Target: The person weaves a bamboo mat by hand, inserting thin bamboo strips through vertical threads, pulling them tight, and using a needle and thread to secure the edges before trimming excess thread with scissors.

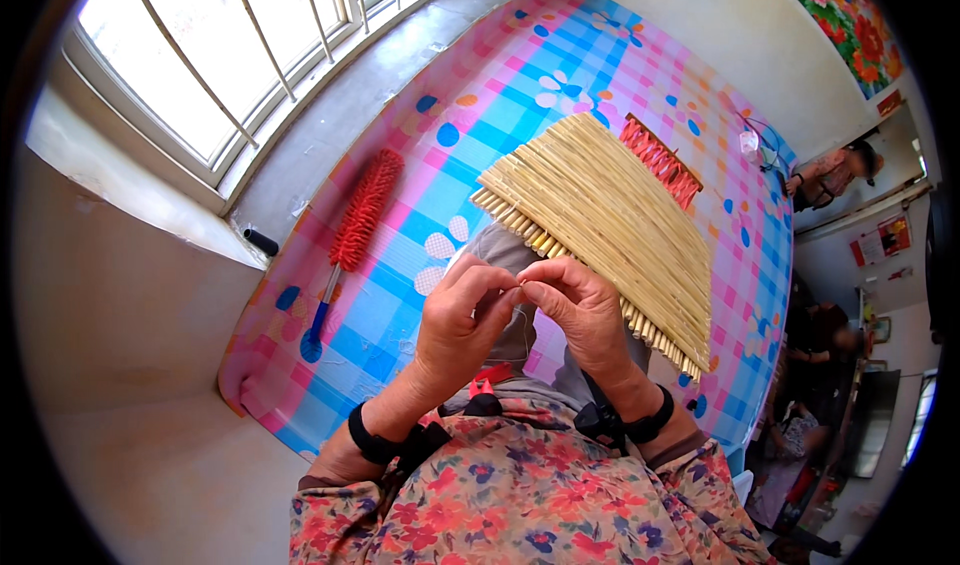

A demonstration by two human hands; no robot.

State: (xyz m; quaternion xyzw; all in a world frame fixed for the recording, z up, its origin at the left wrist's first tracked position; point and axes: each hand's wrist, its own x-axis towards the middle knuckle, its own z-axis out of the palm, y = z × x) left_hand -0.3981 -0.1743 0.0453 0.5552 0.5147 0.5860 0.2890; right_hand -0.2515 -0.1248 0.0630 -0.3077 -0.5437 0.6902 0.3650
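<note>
My left hand (461,310) and my right hand (583,310) meet fingertip to fingertip above my lap. Both are closed in a pinch on what looks like a fine thread (529,323), its pale strand hanging faintly below the fingers. Exactly what lies between the fingertips is too small to see. Just beyond them, a panel of straw-coloured stalks (610,225), laid side by side, rests across my legs, its near edge showing the cut ends. The right hand is close to that edge.
A patterned checked sheet (400,255) covers the bed platform. On it lie a red fluffy duster (367,205) at left and a red-wound frame (662,160) behind the panel. A barred window (230,55) is at left. Other people (838,177) are at far right.
</note>
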